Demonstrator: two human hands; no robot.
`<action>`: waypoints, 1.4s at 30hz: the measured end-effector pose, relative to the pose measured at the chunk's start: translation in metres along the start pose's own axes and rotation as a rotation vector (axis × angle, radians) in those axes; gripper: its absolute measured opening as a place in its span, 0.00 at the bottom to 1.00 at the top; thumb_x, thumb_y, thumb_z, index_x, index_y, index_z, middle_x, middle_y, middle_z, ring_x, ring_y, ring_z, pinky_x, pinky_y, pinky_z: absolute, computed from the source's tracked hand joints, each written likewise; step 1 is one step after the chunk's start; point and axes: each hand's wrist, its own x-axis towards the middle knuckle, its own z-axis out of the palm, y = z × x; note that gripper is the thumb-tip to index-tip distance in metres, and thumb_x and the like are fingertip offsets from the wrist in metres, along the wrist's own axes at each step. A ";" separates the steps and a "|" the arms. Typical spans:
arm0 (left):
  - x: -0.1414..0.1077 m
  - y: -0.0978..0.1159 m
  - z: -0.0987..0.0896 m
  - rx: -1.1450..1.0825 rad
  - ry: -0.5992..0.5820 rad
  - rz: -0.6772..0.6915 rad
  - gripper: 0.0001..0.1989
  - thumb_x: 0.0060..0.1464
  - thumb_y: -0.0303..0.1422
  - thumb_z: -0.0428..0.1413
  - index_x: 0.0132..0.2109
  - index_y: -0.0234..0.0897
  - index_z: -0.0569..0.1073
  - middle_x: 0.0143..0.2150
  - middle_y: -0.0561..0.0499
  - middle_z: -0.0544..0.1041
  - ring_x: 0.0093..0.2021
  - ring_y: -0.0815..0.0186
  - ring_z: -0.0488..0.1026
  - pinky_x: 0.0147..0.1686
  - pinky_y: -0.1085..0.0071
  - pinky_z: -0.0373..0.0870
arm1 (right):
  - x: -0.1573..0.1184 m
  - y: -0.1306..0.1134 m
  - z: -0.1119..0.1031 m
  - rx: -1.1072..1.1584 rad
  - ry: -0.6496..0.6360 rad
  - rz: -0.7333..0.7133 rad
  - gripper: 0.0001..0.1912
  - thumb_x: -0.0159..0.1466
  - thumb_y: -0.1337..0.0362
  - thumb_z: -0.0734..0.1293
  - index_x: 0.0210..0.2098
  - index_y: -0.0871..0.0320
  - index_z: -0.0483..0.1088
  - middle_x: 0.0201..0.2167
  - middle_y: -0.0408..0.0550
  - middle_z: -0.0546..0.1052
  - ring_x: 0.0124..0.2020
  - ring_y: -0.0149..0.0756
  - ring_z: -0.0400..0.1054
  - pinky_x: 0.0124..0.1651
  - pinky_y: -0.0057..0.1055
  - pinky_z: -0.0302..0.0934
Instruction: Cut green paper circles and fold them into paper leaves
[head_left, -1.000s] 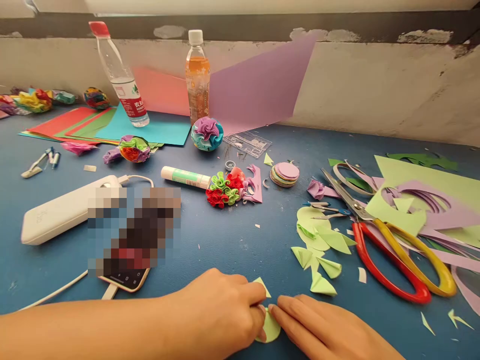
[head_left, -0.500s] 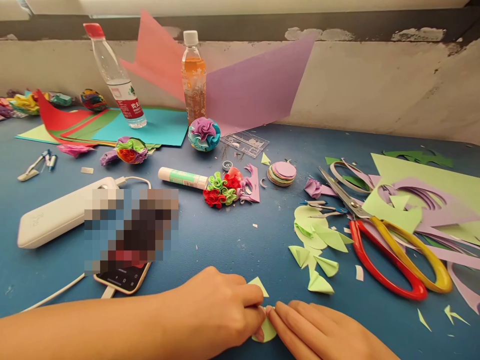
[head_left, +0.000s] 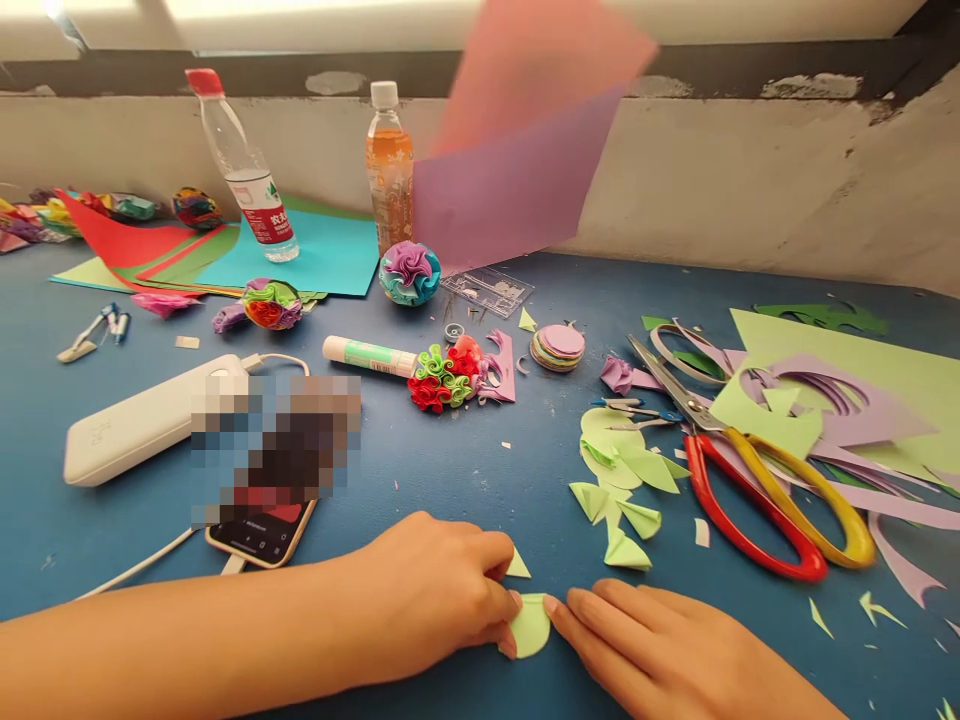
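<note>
A small piece of light green paper (head_left: 532, 625), its top edge folded straight and its bottom rounded, lies at the front of the table. Its left edge is pinched between the fingers of my left hand (head_left: 450, 590). My right hand (head_left: 652, 645) lies flat with fingers stretched out, the index fingertip touching the paper's upper right corner. Just behind my left fingers is a light green paper scrap (head_left: 519, 566), partly hidden by them. Several folded light green pieces (head_left: 626, 548) and a round green one (head_left: 600, 440) lie farther right.
Scissors (head_left: 795, 500) with red and yellow handles rest on paper offcuts at right. Behind are a glue stick (head_left: 367, 356), stacked paper discs (head_left: 559, 345), a paper ball (head_left: 409, 273) and two bottles (head_left: 262, 215). A power bank (head_left: 150, 420) and phone (head_left: 262, 530) are left.
My right hand has drawn slightly away to the right, so more of the green paper shows. The pink sheet at the back has swung over to the right. The camera view has shifted slightly.
</note>
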 end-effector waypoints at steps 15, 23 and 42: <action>0.005 0.005 -0.017 -0.175 -0.050 -0.166 0.09 0.53 0.37 0.56 0.39 0.40 0.76 0.32 0.55 0.72 0.29 0.74 0.67 0.28 0.78 0.58 | 0.001 0.002 0.022 0.401 -0.055 0.303 0.09 0.64 0.67 0.58 0.34 0.57 0.71 0.30 0.45 0.74 0.27 0.29 0.67 0.30 0.25 0.59; 0.020 0.031 -0.015 0.036 0.011 -0.263 0.08 0.53 0.34 0.53 0.36 0.38 0.75 0.36 0.54 0.75 0.32 0.69 0.70 0.26 0.76 0.56 | -0.001 -0.005 0.019 0.049 0.064 0.176 0.10 0.65 0.69 0.57 0.32 0.59 0.68 0.27 0.45 0.73 0.26 0.30 0.66 0.25 0.25 0.54; 0.049 0.027 -0.006 -0.466 0.605 -0.200 0.14 0.54 0.39 0.54 0.34 0.31 0.75 0.32 0.51 0.70 0.27 0.75 0.64 0.27 0.78 0.63 | -0.003 0.014 -0.002 0.536 0.383 0.603 0.08 0.63 0.60 0.61 0.36 0.58 0.67 0.33 0.46 0.71 0.26 0.30 0.67 0.26 0.27 0.61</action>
